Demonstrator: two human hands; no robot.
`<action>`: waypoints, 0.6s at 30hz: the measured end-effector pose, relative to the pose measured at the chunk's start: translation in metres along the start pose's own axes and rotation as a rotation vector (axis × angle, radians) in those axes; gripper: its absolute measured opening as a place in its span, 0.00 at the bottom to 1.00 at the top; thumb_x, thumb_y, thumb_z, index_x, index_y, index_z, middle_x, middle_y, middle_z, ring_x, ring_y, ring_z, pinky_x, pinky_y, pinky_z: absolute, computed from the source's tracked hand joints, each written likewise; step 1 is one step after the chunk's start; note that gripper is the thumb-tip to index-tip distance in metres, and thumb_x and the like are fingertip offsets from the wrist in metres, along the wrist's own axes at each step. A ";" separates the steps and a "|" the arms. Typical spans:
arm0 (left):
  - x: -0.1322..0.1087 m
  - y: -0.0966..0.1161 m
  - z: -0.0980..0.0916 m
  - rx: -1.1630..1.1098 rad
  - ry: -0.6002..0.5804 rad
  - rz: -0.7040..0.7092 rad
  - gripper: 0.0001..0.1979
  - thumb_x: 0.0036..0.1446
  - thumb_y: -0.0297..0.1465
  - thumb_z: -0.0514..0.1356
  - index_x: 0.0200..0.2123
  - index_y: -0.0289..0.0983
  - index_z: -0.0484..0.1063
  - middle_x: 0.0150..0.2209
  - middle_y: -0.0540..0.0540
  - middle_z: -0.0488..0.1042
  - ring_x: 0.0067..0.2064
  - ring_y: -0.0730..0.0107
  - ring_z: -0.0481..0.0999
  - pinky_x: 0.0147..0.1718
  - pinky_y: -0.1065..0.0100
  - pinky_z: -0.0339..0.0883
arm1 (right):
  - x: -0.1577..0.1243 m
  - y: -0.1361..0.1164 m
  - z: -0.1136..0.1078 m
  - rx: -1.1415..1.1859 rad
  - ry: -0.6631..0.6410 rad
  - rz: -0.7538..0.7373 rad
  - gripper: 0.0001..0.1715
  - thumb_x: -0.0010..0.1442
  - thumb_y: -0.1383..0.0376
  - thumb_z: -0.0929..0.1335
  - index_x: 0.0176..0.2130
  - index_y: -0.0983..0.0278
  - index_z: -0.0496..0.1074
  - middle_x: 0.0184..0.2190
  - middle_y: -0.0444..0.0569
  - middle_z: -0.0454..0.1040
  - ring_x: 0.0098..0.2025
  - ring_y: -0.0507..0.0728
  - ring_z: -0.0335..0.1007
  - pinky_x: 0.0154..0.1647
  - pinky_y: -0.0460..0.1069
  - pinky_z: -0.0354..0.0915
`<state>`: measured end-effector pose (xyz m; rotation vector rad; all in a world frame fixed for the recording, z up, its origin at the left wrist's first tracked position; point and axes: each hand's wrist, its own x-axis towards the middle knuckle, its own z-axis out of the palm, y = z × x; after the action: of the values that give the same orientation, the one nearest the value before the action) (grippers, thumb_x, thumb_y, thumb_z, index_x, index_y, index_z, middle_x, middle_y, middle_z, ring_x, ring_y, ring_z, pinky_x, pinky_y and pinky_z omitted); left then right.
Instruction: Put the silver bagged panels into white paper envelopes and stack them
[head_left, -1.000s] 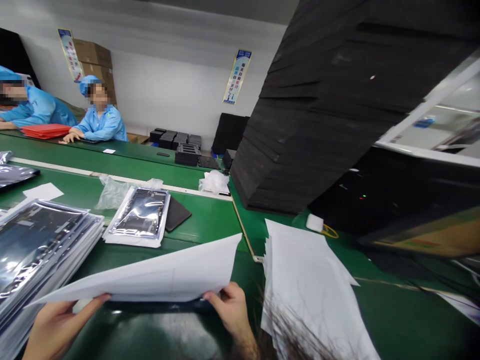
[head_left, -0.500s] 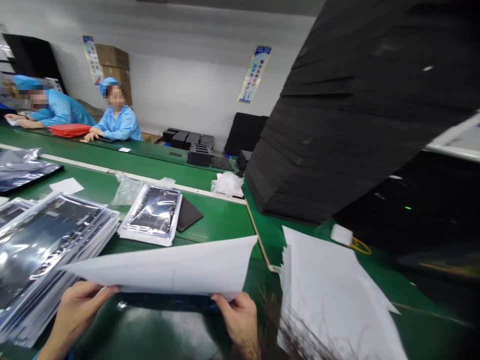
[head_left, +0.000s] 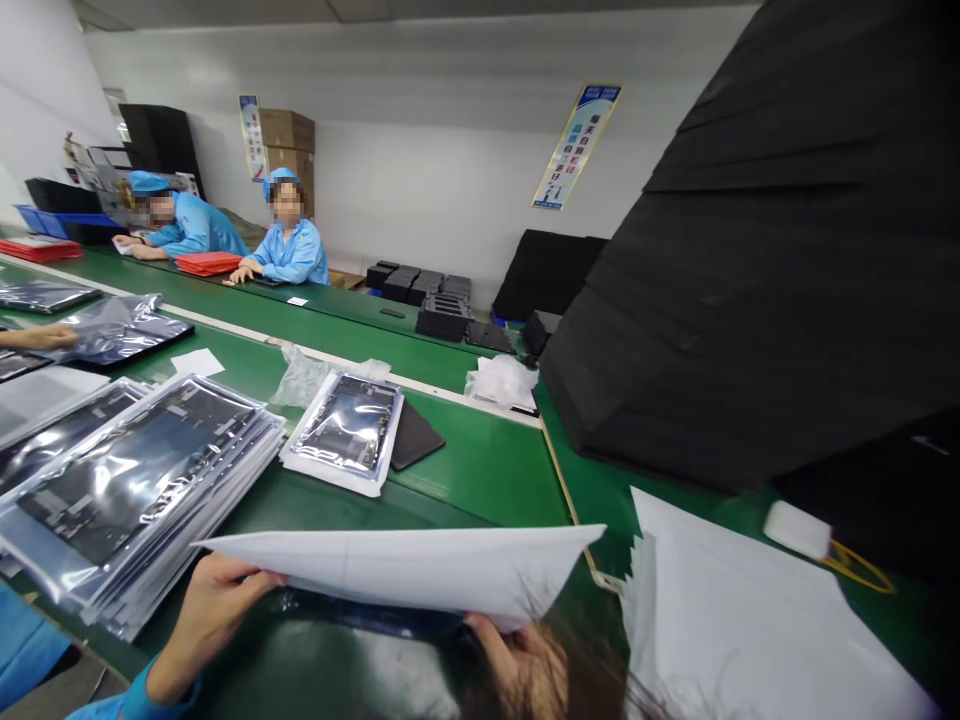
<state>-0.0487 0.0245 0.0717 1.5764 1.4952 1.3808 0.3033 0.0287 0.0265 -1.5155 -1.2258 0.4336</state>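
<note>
White paper sheet (head_left: 405, 570) held up in a shallow bow over the green workbench (head_left: 480, 490), clearly in the grasp of both hands. The left hand (head_left: 210, 620) pinches its left side, blue sleeve (head_left: 142, 695) at the wrist; the right hand (head_left: 517, 665) clasps the right side, half hidden behind a blurry hair strand (head_left: 540, 680). Directly beneath the sheet, a dark flat item in a shiny bag (head_left: 367, 615) lies on the bench — no visible contact with either hand. Just left of the left hand sits a stack of silver anti-static bags (head_left: 135, 480) with dark panels inside; farther off, a single bagged panel on white backing (head_left: 345, 430) lies beside a black pad (head_left: 414, 440). Right of the right hand, a pile of white sheets (head_left: 750, 630) lies below a black foam stack (head_left: 750, 300). Another person's hand (head_left: 37, 338) rests at the left edge; two co-workers in blue smocks (head_left: 289, 240) sit at the far bench.
</note>
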 end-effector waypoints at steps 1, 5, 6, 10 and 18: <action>-0.001 -0.001 0.000 0.009 -0.007 0.016 0.06 0.50 0.36 0.71 0.23 0.44 0.87 0.27 0.48 0.87 0.29 0.56 0.86 0.32 0.68 0.80 | -0.001 0.003 0.001 -0.008 -0.001 0.017 0.16 0.39 0.50 0.76 0.11 0.53 0.76 0.10 0.45 0.72 0.13 0.61 0.67 0.13 0.53 0.67; -0.001 0.001 -0.004 0.063 -0.023 0.127 0.11 0.55 0.37 0.68 0.23 0.42 0.86 0.24 0.49 0.85 0.22 0.64 0.81 0.23 0.73 0.74 | -0.002 0.004 0.003 -0.026 0.015 0.105 0.17 0.38 0.51 0.76 0.09 0.53 0.74 0.09 0.44 0.69 0.14 0.59 0.66 0.14 0.51 0.66; -0.001 0.003 -0.005 0.068 -0.027 0.150 0.12 0.56 0.37 0.68 0.23 0.41 0.86 0.23 0.49 0.84 0.21 0.65 0.81 0.22 0.74 0.72 | -0.002 0.002 0.003 -0.013 0.016 0.131 0.16 0.38 0.51 0.76 0.10 0.54 0.75 0.09 0.45 0.70 0.14 0.60 0.68 0.15 0.51 0.67; 0.003 0.008 -0.009 0.101 -0.017 0.199 0.13 0.58 0.39 0.67 0.24 0.41 0.87 0.21 0.51 0.82 0.21 0.68 0.79 0.22 0.75 0.71 | -0.001 -0.004 0.003 0.066 -0.003 0.196 0.12 0.37 0.51 0.76 0.14 0.55 0.80 0.13 0.48 0.78 0.17 0.63 0.74 0.17 0.52 0.71; -0.005 -0.001 -0.006 -0.095 0.146 -0.051 0.10 0.48 0.39 0.73 0.31 0.39 0.87 0.30 0.47 0.87 0.28 0.62 0.84 0.28 0.72 0.78 | -0.007 0.008 0.008 0.322 -0.035 0.147 0.16 0.34 0.55 0.80 0.28 0.55 0.86 0.23 0.50 0.86 0.26 0.68 0.83 0.26 0.54 0.80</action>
<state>-0.0539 0.0190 0.0712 1.3960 1.5192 1.5428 0.2980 0.0276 0.0143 -1.3273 -1.0176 0.7218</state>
